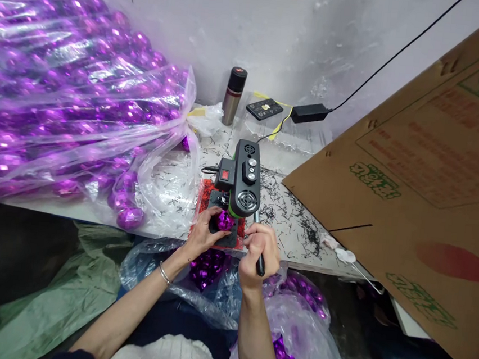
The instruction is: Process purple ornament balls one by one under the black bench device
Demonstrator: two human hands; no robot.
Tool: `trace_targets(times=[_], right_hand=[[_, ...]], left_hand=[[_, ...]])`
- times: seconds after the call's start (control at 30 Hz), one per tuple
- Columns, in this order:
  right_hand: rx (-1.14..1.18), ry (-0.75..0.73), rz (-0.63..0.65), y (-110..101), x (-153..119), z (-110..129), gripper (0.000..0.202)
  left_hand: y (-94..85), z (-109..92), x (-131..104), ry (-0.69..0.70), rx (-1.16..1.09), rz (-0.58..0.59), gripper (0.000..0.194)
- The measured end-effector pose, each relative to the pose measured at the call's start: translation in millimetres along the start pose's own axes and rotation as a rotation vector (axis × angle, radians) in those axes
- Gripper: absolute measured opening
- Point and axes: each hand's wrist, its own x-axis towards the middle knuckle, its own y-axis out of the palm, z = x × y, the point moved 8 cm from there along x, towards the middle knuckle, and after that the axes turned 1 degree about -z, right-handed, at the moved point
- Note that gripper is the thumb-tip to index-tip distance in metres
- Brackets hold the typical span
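- Now, the tabletop (289, 253) stretches across, its front edge right up against the person.
- Over its left end sprawls a huge clear bag (82, 91), gathered at the neck, bulging with shiny purple balls.
- Across the right end, a cardboard box (414, 213) slants in.
- Below the front edge, there's clear plastic (303, 349) with more purple pieces in it.
- Near the middle of the front edge stands the black machine (248, 158), a red mat (207, 189) under it.
- Toward the back edge, a steel bottle (232, 100) with a dark cap.
- Here's the right hand (261, 249), closed in a fist around the lever (260, 267), just by the front edge.
- And the left hand (204, 232), thumb and fingers gripping a purple ball (225, 220) beneath the machine's near end, close to the front edge.
- Near the back edge, a dark pad (264, 109), then a black adapter (311, 113) beside it.
- Tiniest of all, dark scraps (309, 228) litter the right side.
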Motion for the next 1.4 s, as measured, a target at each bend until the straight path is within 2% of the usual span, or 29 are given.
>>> trace_targets(times=[0.17, 0.4, 0.6, 1.0, 1.13, 1.2, 1.27, 1.4], right_hand=[[0.050, -0.053, -0.099, 7.4, -26.2, -18.0, 0.036], [0.028, -0.116, -0.181, 9.5, -33.4, -25.5, 0.038], [0.038, -0.132, -0.163, 10.1, -36.6, -28.8, 0.038], [0.058, -0.184, -0.127, 15.9, -43.1, -34.1, 0.038], [0.040, -0.095, -0.112, 8.6, -26.7, -25.9, 0.040], [0.043, 0.012, -0.084, 3.7, -12.4, -21.3, 0.038], [0.048, 0.076, -0.055, 0.1, -0.8, -15.1, 0.037], [0.059, 0.077, -0.045, -1.8, -0.2, -10.0, 0.039]], left_hand=[[0.8, -2.3, 0.2, -0.013, -0.005, 0.019, 0.061], [1.1, -4.4, -0.8, -0.023, 0.015, 0.032, 0.059], [1.7, -6.1, -1.5, 0.040, -0.001, 0.002, 0.060], [4.5, -3.3, 0.1, 0.040, 0.004, 0.004, 0.059], [4.7, -8.4, 2.6, 0.067, 0.016, 0.015, 0.062], [2.4, -13.2, -4.5, 0.093, 0.029, 0.030, 0.059], [-3.5, -21.2, -21.4, 0.139, 0.061, 0.051, 0.057], [-25.8, -48.4, -64.1, 0.280, 0.121, 0.131, 0.069]])
